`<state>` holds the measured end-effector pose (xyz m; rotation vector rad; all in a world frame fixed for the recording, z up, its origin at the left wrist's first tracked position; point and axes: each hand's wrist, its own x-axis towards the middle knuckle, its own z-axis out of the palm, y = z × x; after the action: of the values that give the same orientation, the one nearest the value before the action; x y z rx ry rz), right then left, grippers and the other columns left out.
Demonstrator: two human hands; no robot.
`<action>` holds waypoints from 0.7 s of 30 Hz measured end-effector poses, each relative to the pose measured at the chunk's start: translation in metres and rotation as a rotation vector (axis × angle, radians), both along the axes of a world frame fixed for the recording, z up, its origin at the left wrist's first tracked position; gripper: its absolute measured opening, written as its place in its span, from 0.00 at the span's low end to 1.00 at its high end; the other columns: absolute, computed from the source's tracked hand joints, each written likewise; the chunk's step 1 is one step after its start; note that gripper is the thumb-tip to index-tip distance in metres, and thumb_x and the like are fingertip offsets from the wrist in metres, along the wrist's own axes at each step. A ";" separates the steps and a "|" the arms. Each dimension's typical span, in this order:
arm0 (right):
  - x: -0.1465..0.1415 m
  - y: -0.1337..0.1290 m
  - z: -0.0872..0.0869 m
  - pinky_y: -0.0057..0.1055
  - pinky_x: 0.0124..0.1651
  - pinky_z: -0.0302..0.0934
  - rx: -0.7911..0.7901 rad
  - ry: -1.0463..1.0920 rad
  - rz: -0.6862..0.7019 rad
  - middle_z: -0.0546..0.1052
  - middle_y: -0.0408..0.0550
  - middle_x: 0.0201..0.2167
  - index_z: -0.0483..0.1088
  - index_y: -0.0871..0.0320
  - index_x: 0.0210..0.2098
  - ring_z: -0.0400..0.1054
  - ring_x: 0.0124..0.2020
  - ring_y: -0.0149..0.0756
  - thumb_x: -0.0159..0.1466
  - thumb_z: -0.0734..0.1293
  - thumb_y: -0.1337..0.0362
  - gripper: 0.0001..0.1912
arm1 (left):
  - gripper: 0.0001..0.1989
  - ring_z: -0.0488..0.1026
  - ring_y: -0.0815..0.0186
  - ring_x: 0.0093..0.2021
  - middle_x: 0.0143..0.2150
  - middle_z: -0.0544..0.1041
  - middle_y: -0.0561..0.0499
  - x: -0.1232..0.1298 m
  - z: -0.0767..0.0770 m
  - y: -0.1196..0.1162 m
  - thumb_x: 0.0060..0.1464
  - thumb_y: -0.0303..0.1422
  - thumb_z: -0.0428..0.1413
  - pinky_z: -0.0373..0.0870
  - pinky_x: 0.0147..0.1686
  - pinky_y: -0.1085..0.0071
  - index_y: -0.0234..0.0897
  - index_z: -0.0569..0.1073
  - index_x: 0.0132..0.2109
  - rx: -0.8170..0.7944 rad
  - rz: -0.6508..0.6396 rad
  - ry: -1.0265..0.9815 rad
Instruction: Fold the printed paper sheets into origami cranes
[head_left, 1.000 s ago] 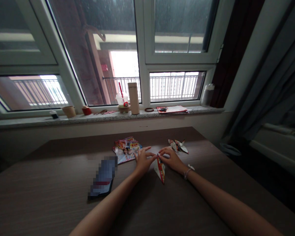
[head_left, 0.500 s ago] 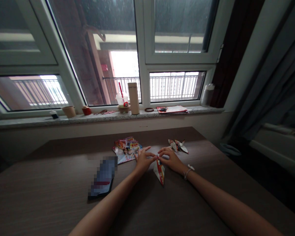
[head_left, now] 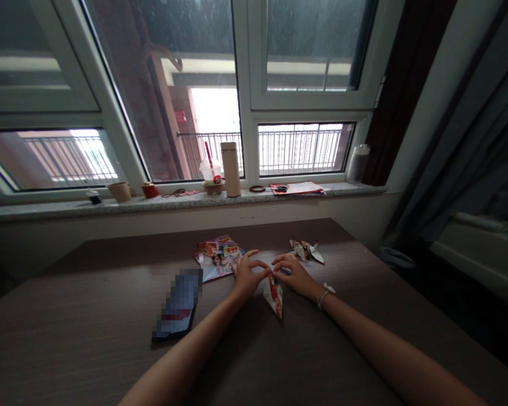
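Observation:
A folded piece of printed paper point(head_left: 274, 299), white with red and orange, narrows to a point toward me on the brown table. At its far tip, the thumb and forefinger of my left hand point(head_left: 249, 275) pinch the paper. From the other side my right hand point(head_left: 294, 273), with a bracelet at its wrist, closes its fingertips on the same tip. The fingers hide that end of the paper. Beyond my right hand lie folded paper shapes point(head_left: 308, 251) with pointed wings, of similar printed paper.
Left of my hands is a stack of colourful printed leaflets point(head_left: 218, 259). A phone point(head_left: 178, 304), its screen blurred, lies nearer on the table point(head_left: 88, 293). The windowsill carries a beige flask point(head_left: 230, 169), a cup with a red straw point(head_left: 210, 171), a paper cup point(head_left: 119, 192) and scissors point(head_left: 281, 188).
Almost nothing differs. Both hands stay at the paper's far tip, and the folded paper has shifted very slightly.

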<state>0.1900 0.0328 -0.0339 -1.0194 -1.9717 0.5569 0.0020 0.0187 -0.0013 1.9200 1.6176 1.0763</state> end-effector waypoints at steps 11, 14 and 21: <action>0.001 0.000 -0.001 0.42 0.60 0.53 -0.007 -0.050 -0.001 0.75 0.47 0.45 0.77 0.53 0.31 0.64 0.52 0.41 0.59 0.72 0.60 0.04 | 0.02 0.61 0.55 0.63 0.60 0.70 0.51 -0.001 -0.001 0.000 0.52 0.33 0.62 0.47 0.66 0.49 0.45 0.81 0.33 0.035 0.029 -0.055; 0.000 -0.002 -0.001 0.42 0.60 0.53 0.004 -0.074 0.011 0.74 0.47 0.45 0.78 0.53 0.32 0.63 0.53 0.42 0.58 0.73 0.60 0.05 | 0.03 0.62 0.56 0.63 0.59 0.70 0.51 -0.002 -0.001 0.001 0.54 0.34 0.61 0.49 0.66 0.49 0.45 0.81 0.34 0.054 0.052 -0.055; -0.001 -0.007 0.005 0.41 0.56 0.55 0.047 -0.063 -0.091 0.75 0.47 0.41 0.76 0.55 0.31 0.63 0.49 0.41 0.60 0.72 0.63 0.03 | 0.03 0.60 0.53 0.64 0.62 0.68 0.50 -0.010 0.002 0.002 0.53 0.37 0.63 0.43 0.66 0.44 0.47 0.82 0.35 0.058 0.041 0.098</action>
<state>0.1889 0.0261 -0.0291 -1.1032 -1.9727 0.4311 -0.0084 0.0205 0.0008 2.0146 1.7024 1.0716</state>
